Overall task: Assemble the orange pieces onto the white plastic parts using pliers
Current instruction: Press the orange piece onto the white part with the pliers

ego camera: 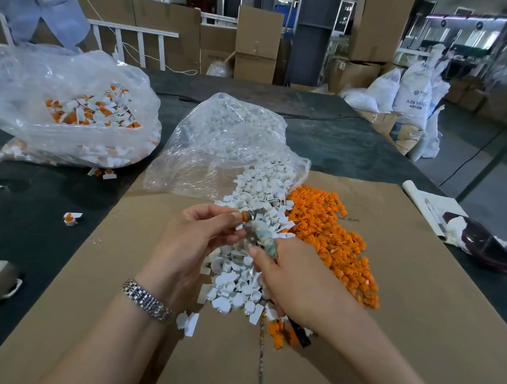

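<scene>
Over the cardboard (388, 287), both hands meet above the white parts (235, 287).

At the middle, the left hand (194, 241) pinches a small orange piece (244, 216) at its fingertips, fingers curled round it; whether a white part sits under it cannot be told. The right hand (297, 285) grips the pliers (257, 230), whose metal tip touches that piece just beside the left fingertips. White parts spill from an open clear bag (219, 149) down under both hands, and the orange pile (334, 243) lies just right of them, near the right hand. On the dark table (55, 196) to the far left, well apart, a second bag (69, 105) holds joined white-and-orange pieces. One joined piece (71, 218) lies alone left of the cardboard.
</scene>
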